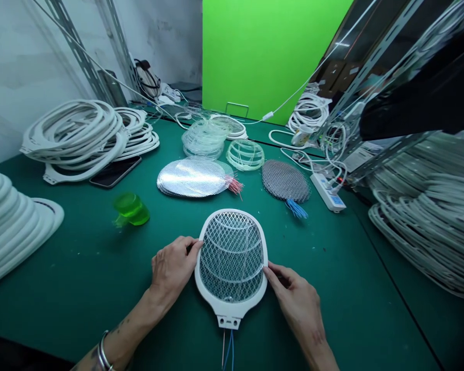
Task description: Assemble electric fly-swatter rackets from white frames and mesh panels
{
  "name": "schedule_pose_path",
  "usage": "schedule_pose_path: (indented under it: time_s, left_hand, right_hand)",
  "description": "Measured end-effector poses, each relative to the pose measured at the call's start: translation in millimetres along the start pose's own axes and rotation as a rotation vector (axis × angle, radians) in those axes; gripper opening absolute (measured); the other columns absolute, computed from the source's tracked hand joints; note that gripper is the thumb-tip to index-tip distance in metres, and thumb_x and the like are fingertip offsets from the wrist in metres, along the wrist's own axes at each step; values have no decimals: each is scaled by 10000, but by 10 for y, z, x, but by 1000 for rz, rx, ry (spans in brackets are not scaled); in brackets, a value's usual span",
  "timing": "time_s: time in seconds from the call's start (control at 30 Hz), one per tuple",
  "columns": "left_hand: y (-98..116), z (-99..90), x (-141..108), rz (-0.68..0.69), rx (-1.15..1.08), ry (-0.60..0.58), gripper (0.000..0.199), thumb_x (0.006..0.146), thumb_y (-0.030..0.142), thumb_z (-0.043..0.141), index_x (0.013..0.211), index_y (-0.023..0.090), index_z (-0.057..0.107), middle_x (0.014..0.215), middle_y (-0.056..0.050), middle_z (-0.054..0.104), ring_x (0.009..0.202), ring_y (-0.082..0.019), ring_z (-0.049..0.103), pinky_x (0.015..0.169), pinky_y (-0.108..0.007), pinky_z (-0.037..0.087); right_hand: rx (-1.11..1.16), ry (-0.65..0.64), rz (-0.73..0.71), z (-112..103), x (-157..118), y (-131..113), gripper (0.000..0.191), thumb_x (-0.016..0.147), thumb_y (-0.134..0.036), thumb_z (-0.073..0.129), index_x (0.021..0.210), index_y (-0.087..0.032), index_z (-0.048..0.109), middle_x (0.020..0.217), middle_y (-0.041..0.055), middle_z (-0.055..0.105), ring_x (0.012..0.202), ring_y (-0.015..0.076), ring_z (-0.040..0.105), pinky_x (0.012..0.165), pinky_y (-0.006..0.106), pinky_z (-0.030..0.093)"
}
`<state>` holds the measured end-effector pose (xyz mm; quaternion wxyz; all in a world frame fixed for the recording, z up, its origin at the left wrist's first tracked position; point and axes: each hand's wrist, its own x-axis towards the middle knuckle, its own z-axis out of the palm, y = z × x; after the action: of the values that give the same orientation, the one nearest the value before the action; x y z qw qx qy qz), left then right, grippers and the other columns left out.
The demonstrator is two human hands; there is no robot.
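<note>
So, leads [232, 344]: one reddish, others blue, running toward six o'clock from the neck of the swatter racket head [232, 252].
Right hand [296, 293]: at four o'clock, fingers pinching the white rim at three.
Left hand [174, 265]: at nine o'clock, fingers pinching the rim near ten; silver bangles [103, 353] circle the wrist.
Swatter racket head: clock center, neck toward six, on or just above the green table [351, 309]; I cannot tell which.
White frame stack [13, 226]: far out at nine o'clock.
Pale frame stack [429, 221]: far out at three.
Green translucent object [133, 208]: ten o'clock, blurred.
Gray mesh stack [286, 180]: one o'clock, blue wires [296, 208] trailing.
Power strip [328, 193]: two o'clock.
Silver mesh stack [193, 178]: eleven o'clock, red wires [235, 185] beside it.
Phone [116, 172]: ten o'clock, partly under a white frame pile [71, 136].
Clear ring piles [204, 139]: near twelve.
Green panel [270, 56]: beyond, twelve to one.
</note>
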<state>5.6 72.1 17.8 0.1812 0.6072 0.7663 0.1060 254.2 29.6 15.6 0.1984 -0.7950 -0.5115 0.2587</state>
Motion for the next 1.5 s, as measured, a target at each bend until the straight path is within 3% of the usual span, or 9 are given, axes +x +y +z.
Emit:
schedule_pose_path:
  time_s: [0.27,0.63,0.77,0.87,0.97,1.13,1.33,1.5]
  left_hand:
    - [29,-66,67,-55,-10,-100,344,899,537,463,900,314,725,873,-18,745,804,-272,669,543,-279,345]
    - [27,-22,45,-135,-52,-75,360,878,569,468,857,297,702,850,-29,743,779,-277,668,552,-280,358]
    - [101,-22,-8,-96,54,-48,361,919,525,434,836,275,682,869,-48,735,805,-288,674,575,-289,374]
    - [118,-8,-26,-79,104,-16,351,935,493,428,841,263,677,892,-56,733,805,-274,677,579,-278,377]
    - [74,1,-7,-97,28,-37,338,923,506,449,832,275,679,867,-41,736,799,-265,676,564,-268,363]
    - [28,11,25,-128,-131,-90,316,910,511,465,812,288,667,834,-9,732,796,-245,674,546,-261,345]
    - [93,10,-8,-54,17,-41,327,950,429,407,790,248,627,843,-35,718,779,-236,674,538,-263,323]
    - [25,-16,-43,-62,16,-132,363,959,466,361,798,271,621,801,-25,701,742,-235,664,531,-267,341]
  right_hand:
    - [-44,-44,64,-1,-24,-35,360,824,-604,506,887,-348,751,884,-32,754,828,239,680,630,311,447]
    - [16,27,85,66,-96,-50,378,845,-591,487,877,-314,742,902,3,751,826,250,674,638,312,439]
    - [-69,80,49,120,-140,-61,404,871,-582,449,869,-298,736,864,24,743,755,240,665,581,299,415]
    - [-164,111,-15,152,-192,-77,428,901,-547,390,938,-279,722,956,38,724,764,225,657,572,292,407]
    - [-176,81,0,151,-202,-59,426,885,-557,394,996,-285,703,1049,34,703,799,228,655,565,293,409]
    - [89,28,135,154,-122,9,435,793,-652,486,851,-286,714,939,38,726,816,246,661,625,307,476]
    - [-63,101,34,200,-174,19,463,845,-630,381,851,-298,704,932,47,710,725,222,659,536,292,444]
    - [-108,-5,51,198,-252,72,445,880,-624,374,882,-312,691,933,35,713,751,212,678,527,260,480]
